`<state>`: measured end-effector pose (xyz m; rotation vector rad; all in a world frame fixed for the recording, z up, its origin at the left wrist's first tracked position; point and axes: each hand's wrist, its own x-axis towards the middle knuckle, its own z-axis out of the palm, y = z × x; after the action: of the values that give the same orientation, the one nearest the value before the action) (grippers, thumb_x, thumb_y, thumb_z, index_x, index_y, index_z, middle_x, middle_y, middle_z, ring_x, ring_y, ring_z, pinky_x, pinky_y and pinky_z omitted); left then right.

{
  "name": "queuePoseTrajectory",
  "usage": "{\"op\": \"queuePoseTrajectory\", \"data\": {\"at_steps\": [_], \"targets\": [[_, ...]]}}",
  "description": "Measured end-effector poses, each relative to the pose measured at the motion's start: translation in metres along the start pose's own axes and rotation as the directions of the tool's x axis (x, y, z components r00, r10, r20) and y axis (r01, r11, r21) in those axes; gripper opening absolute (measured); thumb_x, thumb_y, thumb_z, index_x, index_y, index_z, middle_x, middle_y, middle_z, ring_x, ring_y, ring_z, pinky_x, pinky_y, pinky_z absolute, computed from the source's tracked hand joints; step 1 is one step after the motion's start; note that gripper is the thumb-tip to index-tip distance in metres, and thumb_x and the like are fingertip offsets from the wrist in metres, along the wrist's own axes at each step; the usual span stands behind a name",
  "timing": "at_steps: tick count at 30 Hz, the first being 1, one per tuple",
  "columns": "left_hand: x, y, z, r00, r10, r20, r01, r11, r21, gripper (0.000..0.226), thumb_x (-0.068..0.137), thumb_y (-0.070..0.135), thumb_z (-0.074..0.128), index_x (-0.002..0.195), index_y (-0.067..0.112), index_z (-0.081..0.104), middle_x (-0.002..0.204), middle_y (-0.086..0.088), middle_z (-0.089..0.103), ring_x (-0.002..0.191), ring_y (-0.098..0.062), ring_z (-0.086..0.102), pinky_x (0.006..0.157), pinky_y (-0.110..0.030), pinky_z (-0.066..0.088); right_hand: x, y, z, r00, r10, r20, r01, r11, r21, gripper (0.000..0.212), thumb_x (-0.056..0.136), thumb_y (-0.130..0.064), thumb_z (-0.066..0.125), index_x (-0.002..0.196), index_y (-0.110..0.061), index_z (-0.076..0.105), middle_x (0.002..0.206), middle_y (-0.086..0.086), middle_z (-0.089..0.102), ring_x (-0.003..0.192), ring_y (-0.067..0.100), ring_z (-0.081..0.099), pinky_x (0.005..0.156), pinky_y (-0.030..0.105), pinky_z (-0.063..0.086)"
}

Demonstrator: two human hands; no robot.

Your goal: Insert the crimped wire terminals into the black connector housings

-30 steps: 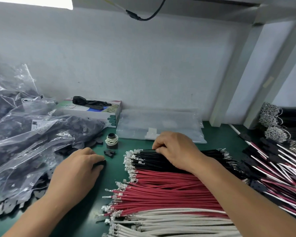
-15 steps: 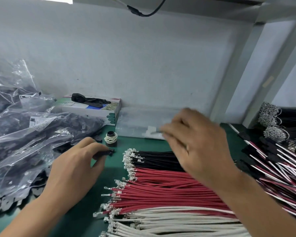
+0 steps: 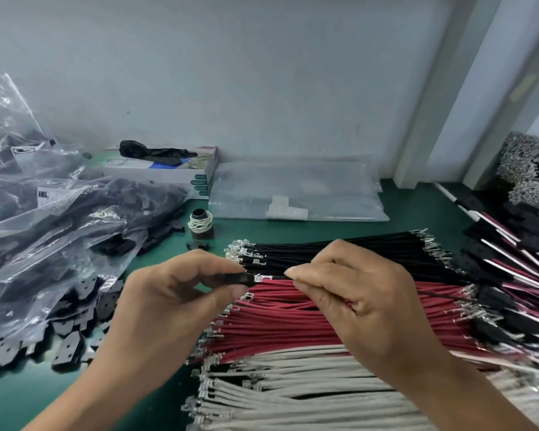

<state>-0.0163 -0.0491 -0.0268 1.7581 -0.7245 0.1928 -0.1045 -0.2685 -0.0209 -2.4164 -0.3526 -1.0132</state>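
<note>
My left hand (image 3: 168,293) pinches a black connector housing (image 3: 237,279) between thumb and forefinger, raised above the green bench (image 3: 417,206). My right hand (image 3: 358,303) pinches a single black wire (image 3: 277,277) near its end; the wire's crimped terminal (image 3: 259,278) sits at the mouth of the housing, touching it. How far it has entered I cannot tell.

Beneath both hands lie three sorted rows of terminated wires: black wires (image 3: 355,250) farthest from me, red wires (image 3: 287,318) in the middle, white wires (image 3: 293,393) nearest.

Containers: on the left, clear plastic bags (image 3: 53,219) hold black moulded parts; further loose black housings (image 3: 72,337) lie spilled on the bench just beside them. A flat clear bag (image 3: 296,194) against the wall holds a few small white pieces. A cardboard box (image 3: 175,172) beside it carries a crumpled dark item on top; the box's contents are not visible. A small black spool (image 3: 201,223) wound with pale cord stands near the bags. At right lie assembled harnesses (image 3: 517,244).
</note>
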Motion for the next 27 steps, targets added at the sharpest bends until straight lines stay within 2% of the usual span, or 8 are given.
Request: {"op": "queuePoseTrajectory", "data": {"at_steps": [4,7,13,16,18,23,27], "targets": [[-0.002,0.002,0.003,0.999,0.025,0.028,-0.026,0.999,0.019,0.023,0.07,0.023,0.083,0.09,0.034,0.08,0.089,0.01,0.079,0.075,-0.009,0.074,0.067,-0.015,0.058,-0.002,-0.002,0.0,1.0,-0.002,0.023,0.003,0.999,-0.033,0.016,0.098,-0.024,0.065,0.098,-0.017,0.079,0.085,-0.008,0.065,0.074,0.01,0.063,0.059,0.031,0.053],[-0.004,0.0,0.004,1.0,0.018,0.026,-0.018,1.0,0.008,0.025,0.071,0.018,0.084,0.09,0.033,0.08,0.089,0.007,0.079,0.077,-0.012,0.075,0.07,-0.021,0.06,-0.001,-0.002,0.0,0.999,-0.02,0.032,0.023,0.995,-0.092,0.013,0.096,-0.022,0.067,0.096,-0.017,0.079,0.083,-0.008,0.064,0.072,0.009,0.061,0.056,0.03,0.052],[-0.002,0.001,0.0,0.997,-0.028,0.077,0.038,0.992,-0.124,0.024,0.069,0.009,0.086,0.088,0.023,0.084,0.086,-0.003,0.08,0.075,-0.02,0.075,0.07,-0.03,0.062,-0.002,-0.006,0.002,0.999,-0.016,0.04,0.019,0.998,-0.065,0.013,0.096,-0.022,0.067,0.095,-0.018,0.079,0.081,-0.009,0.062,0.071,0.008,0.058,0.056,0.028,0.05],[-0.001,0.002,-0.001,0.995,0.011,0.096,-0.004,0.997,-0.074,0.022,0.07,0.013,0.091,0.086,0.025,0.084,0.088,-0.003,0.08,0.075,-0.023,0.075,0.07,-0.034,0.061,0.001,-0.006,-0.002,0.996,-0.055,0.077,0.067,0.985,-0.162,0.011,0.095,-0.02,0.069,0.094,-0.018,0.079,0.08,-0.008,0.062,0.069,0.011,0.057,0.052,0.029,0.049],[-0.002,0.002,0.0,0.995,0.003,0.098,0.006,0.995,-0.097,0.02,0.07,0.014,0.087,0.086,0.026,0.084,0.089,-0.003,0.08,0.077,-0.023,0.075,0.071,-0.032,0.062,0.003,-0.005,-0.003,0.995,-0.07,0.076,0.083,0.977,-0.198,0.009,0.094,-0.019,0.07,0.094,-0.019,0.079,0.08,-0.007,0.061,0.068,0.013,0.057,0.05,0.031,0.048],[-0.004,0.001,0.002,0.991,-0.02,0.129,0.037,0.99,-0.134,0.024,0.07,0.012,0.085,0.089,0.026,0.084,0.087,-0.002,0.08,0.075,-0.02,0.076,0.071,-0.023,0.061,0.0,-0.014,0.01,0.997,0.021,0.07,-0.019,0.999,-0.031,0.015,0.096,-0.022,0.065,0.094,-0.017,0.078,0.084,-0.008,0.063,0.074,0.011,0.06,0.059,0.032,0.051],[-0.002,-0.001,0.001,0.996,-0.059,0.073,0.07,0.985,-0.158,0.024,0.068,0.017,0.086,0.089,0.027,0.084,0.082,-0.004,0.08,0.071,-0.026,0.076,0.068,-0.034,0.064,0.002,-0.013,0.011,0.993,0.094,0.077,-0.096,0.995,0.021,0.015,0.096,-0.026,0.063,0.097,-0.018,0.076,0.087,-0.012,0.063,0.079,0.007,0.061,0.068,0.027,0.051]]}}
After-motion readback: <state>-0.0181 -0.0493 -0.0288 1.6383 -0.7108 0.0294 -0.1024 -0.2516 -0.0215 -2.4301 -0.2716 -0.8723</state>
